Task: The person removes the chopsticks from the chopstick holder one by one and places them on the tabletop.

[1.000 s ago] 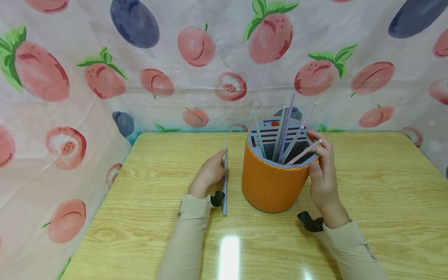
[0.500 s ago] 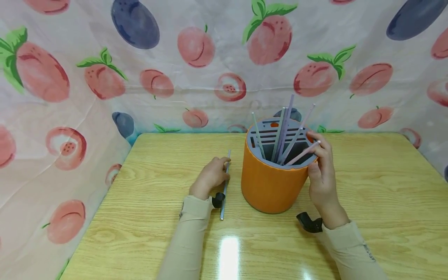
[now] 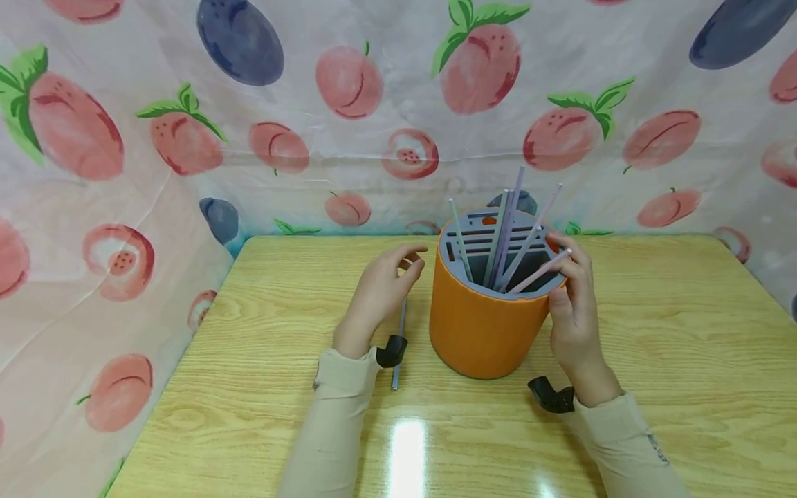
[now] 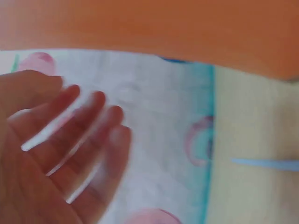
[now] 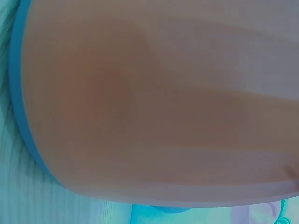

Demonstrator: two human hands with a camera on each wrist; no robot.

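Note:
My left hand (image 3: 382, 283) hovers over the table left of the orange knife and chopstick holder (image 3: 488, 339), its fingers loosely bent. The left wrist view shows the hand (image 4: 70, 144) with nothing in it. Beneath that hand lies a thin grey-blue chopstick (image 3: 402, 318), partly hidden by the wrist camera. My right hand (image 3: 575, 311) holds the holder's right rim, thumb on the outer wall and fingers at the top edge. Several pastel chopsticks (image 3: 510, 221) lean in the holder's open compartment. Only the holder's smooth wall (image 5: 140, 107) fills most of the right wrist view.
The holder has a grey slotted top (image 3: 476, 235). A wood-grain table (image 3: 249, 387) runs back to a fruit-print cloth (image 3: 349, 159), which also hangs on the left and right sides.
My left hand has let go of the chopstick, risen and moved away from me. The chopstick now lies on the table, its near end slightly farther left. My right hand stays on the holder.

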